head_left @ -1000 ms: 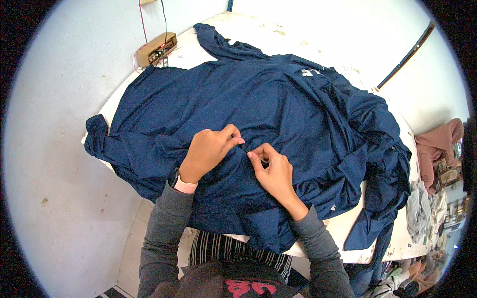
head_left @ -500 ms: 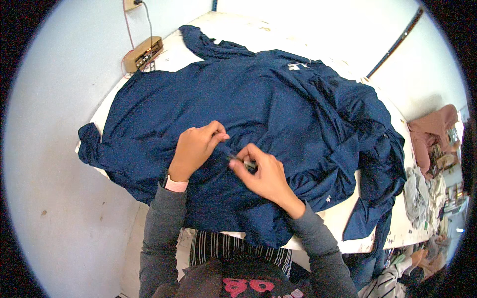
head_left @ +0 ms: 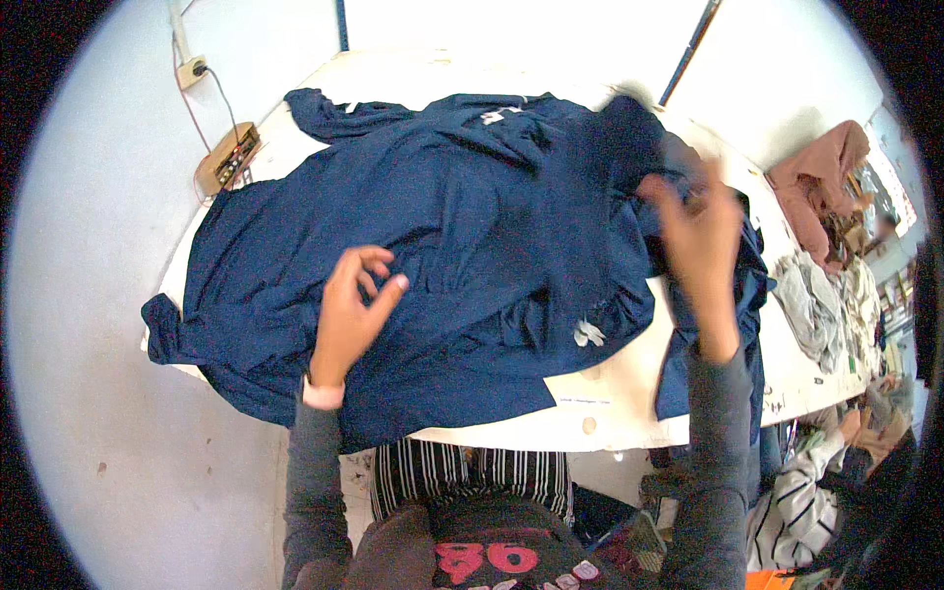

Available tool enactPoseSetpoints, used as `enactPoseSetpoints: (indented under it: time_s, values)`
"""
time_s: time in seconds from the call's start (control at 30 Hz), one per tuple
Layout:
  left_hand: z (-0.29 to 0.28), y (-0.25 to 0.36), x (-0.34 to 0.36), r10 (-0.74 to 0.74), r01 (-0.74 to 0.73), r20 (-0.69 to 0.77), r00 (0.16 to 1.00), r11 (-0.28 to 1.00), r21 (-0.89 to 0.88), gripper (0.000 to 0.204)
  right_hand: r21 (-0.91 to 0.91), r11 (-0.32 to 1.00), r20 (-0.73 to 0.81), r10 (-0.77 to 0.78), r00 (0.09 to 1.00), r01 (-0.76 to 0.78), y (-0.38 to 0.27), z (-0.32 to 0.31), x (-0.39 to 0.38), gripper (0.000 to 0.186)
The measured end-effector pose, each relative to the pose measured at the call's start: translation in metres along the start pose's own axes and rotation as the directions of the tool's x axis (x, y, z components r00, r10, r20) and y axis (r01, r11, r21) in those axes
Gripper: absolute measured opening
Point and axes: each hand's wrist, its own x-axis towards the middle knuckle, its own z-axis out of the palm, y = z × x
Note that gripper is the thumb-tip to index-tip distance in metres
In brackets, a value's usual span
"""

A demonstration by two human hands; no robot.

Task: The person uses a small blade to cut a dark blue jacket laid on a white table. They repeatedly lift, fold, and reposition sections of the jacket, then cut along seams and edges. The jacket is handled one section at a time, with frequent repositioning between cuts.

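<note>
A large navy blue garment (head_left: pixel 413 206) lies spread and wrinkled over the white table. My left hand (head_left: pixel 346 313) hovers over its near left part, thumb and fingers apart, holding nothing. Far to the right, my right hand (head_left: pixel 700 236) is smeared by motion beside a raised, blurred fold of the same cloth. Whether its fingers grip the fold or something small cannot be made out. Small white tags (head_left: pixel 589 333) show near the garment's right lower edge, and another white label (head_left: pixel 497 116) lies at its far side.
At the far left, a brown power strip box (head_left: pixel 228 157) with cords sits by the wall. Pink-brown cloth (head_left: pixel 818 182) and pale grey cloth (head_left: pixel 808 300) are heaped at the right. Another person's striped sleeve (head_left: pixel 801 501) shows at lower right. The table (head_left: pixel 492 425) has a curved near edge.
My hands have parted: the right swung far and rightward, the left stayed near its place with fingers loosened. Cloth on the right has lifted and shifted, baring more table at the near edge.
</note>
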Motion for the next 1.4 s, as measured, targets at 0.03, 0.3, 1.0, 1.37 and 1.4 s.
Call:
enactPoseSetpoints:
  time_s: [0.03,0.3,1.0,1.37,1.4]
  values:
    - [-0.001,0.022,-0.016,-0.080,0.088,0.141,0.987,0.995,-0.047,0.033,0.069,0.988,-0.221,0.151,0.964,-0.139,0.003,-0.013,0.017,0.035]
    - [0.046,0.040,-0.114,0.200,-0.311,0.467,0.861,0.935,0.173,0.021,0.362,0.906,0.442,0.042,0.896,-0.221,0.033,0.013,-0.082,0.023]
    - [0.042,0.083,-0.081,0.266,-0.293,0.168,0.949,0.942,0.166,0.045,0.733,0.680,0.091,-0.080,0.993,-0.013,-0.047,0.010,-0.112,0.042]
    - [-0.049,0.112,-0.092,0.376,-0.449,-0.532,0.759,0.893,-0.010,0.020,0.094,0.972,-0.082,-0.209,0.974,0.217,-0.056,0.057,-0.055,0.065]
    - [-0.065,0.108,-0.096,0.364,-0.436,-0.611,0.703,0.899,0.034,0.024,0.170,0.966,-0.107,-0.180,0.978,0.196,-0.057,0.067,-0.048,0.061]
